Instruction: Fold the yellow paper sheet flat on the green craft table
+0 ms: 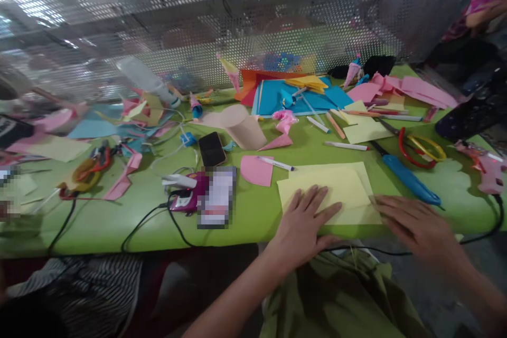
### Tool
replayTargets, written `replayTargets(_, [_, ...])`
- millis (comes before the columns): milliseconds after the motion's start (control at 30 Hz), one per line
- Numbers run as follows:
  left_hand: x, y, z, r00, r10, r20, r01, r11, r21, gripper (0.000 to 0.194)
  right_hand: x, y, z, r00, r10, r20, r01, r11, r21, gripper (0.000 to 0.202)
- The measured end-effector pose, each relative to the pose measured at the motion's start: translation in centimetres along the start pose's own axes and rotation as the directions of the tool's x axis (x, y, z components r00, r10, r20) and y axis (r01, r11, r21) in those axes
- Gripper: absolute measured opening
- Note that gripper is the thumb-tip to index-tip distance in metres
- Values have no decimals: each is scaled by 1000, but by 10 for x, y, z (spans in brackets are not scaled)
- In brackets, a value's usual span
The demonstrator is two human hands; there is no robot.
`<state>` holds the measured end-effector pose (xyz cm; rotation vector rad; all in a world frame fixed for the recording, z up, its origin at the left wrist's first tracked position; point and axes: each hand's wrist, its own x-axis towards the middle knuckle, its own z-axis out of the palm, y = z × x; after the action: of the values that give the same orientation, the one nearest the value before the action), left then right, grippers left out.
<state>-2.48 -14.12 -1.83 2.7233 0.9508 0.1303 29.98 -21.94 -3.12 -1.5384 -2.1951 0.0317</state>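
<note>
My left hand lies palm down on a stack of pale yellow paper sheets, its fingers spread. At the right edge of the sheets rests my right hand, its fingers stretched out and slightly blurred. The sheets overlap a little askew at the table's front edge. Just past them on the left are a piece of pink paper and a white pen. A blue-handled utility knife lies beyond my right hand, beside scissors with red and yellow handles.
A pink glue gun with a black cord sits at the far right. Leftward lie a dark phone, a purple device with cables and more scissors. Behind stand a cardboard tube, blue paper and a perforated metal screen.
</note>
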Motion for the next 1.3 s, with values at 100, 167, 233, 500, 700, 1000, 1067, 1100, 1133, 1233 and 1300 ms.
replayTargets(100, [2,2,-5,1000,-4,16,4,1000,0,71,1,16,-20,982,101,-156,-111,992,-55,26])
replayTargets(167, [3,5,-9,1000,-13,20,13,1000,6,69,6,27,-29,960,175,-220,-213,964,-160,29])
replayTargets(233, [4,8,-14,999,-28,26,28,1000,8,67,13,38,-31,951,229,-209,-280,924,-260,35])
replayTargets(500, [13,10,-24,997,-65,38,65,998,-5,58,24,59,-14,874,485,-26,-473,838,-273,52])
replayTargets(700, [20,9,-18,998,-59,29,60,998,-28,63,21,64,-24,824,567,10,-558,814,-165,54])
replayTargets(1000, [28,-6,-29,974,-224,-20,224,974,20,67,25,48,-25,950,203,-236,-258,937,-236,47])
replayTargets(1067, [31,-12,-33,952,-303,-29,304,952,33,79,34,33,-18,970,134,-205,-159,981,-111,39])
replayTargets(1100, [32,-14,-34,945,-324,-36,325,945,29,84,38,25,-14,980,121,-161,-129,991,-40,36])
replayTargets(1133, [33,-15,-35,941,-335,-51,337,941,22,88,42,17,-9,987,119,-107,-118,993,23,34])
replayTargets(1233, [32,-15,-34,932,-336,-140,341,940,19,87,52,-3,5,991,135,-15,-131,982,135,38])
replayTargets(1300, [30,-13,-33,926,-320,-201,334,942,39,85,60,-13,10,990,135,-44,-127,980,154,41])
